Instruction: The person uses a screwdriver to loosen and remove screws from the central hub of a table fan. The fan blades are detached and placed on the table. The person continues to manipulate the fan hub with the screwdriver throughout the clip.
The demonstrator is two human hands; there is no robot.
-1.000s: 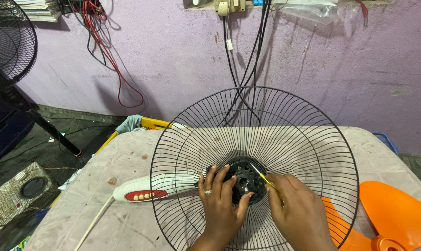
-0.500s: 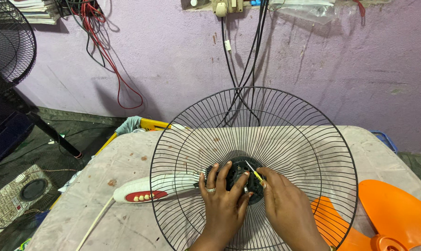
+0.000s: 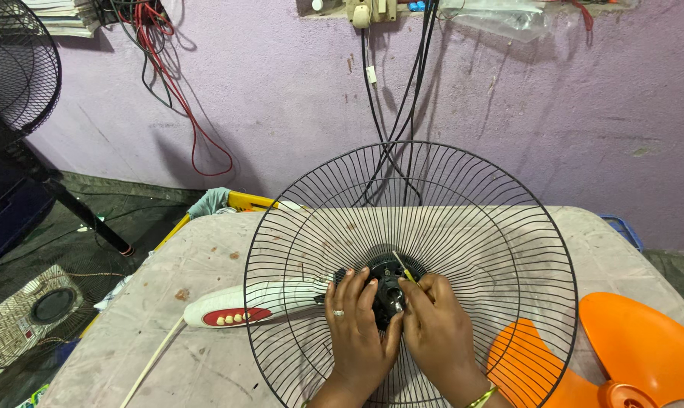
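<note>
Both hands rest on the black hub [image 3: 387, 291] in the middle of the wire guard [image 3: 410, 279] on the table [image 3: 206, 257], the left hand [image 3: 357, 332] with fingers spread apart, the right hand [image 3: 436, 332] pinching a yellow screwdriver [image 3: 404, 268].
</note>
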